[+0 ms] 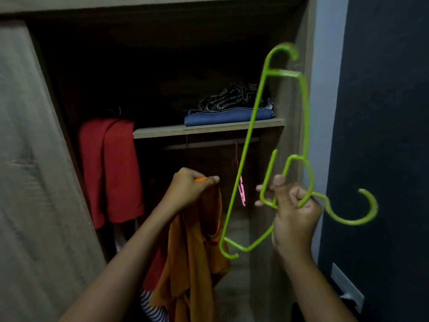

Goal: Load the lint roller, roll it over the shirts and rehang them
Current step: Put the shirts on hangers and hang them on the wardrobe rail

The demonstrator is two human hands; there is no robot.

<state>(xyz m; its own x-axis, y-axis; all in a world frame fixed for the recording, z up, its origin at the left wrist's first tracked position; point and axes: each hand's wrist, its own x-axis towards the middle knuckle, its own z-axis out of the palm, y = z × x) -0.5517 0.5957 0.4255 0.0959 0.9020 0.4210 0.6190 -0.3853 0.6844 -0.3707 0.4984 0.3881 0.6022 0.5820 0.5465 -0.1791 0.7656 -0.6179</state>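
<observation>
Left hand (191,189) is fisted round a bunch of the orange shirt (197,252) at its top; the rest hangs straight down, limp. Right hand (296,212) has its fingers curled round the green hanger (246,156) at the neck, where the hook joins the shoulders.

Key relation: the hanger is turned on its side. Long axis near vertical, top leaning right, bar on the left, main hook pointing right, away from the wardrobe. The shirt is left of it, just beside the bar's lower end, apparently not touching. I'd say the hanger needs rotating level before a shoulder can go in at the shirt's neck; can't tell where the neck opening is inside the bunch.

Rail (209,144) is far, under the shelf (209,130), above and between the two hands. A pink hanger (241,191) is on it, with free rail to its left. Red garment (109,170) is at far left, well apart. The wardrobe side panel (290,135) is right behind the hanger's top, so swing room to the right is tight; it's open to the left. No lint roller in view.
</observation>
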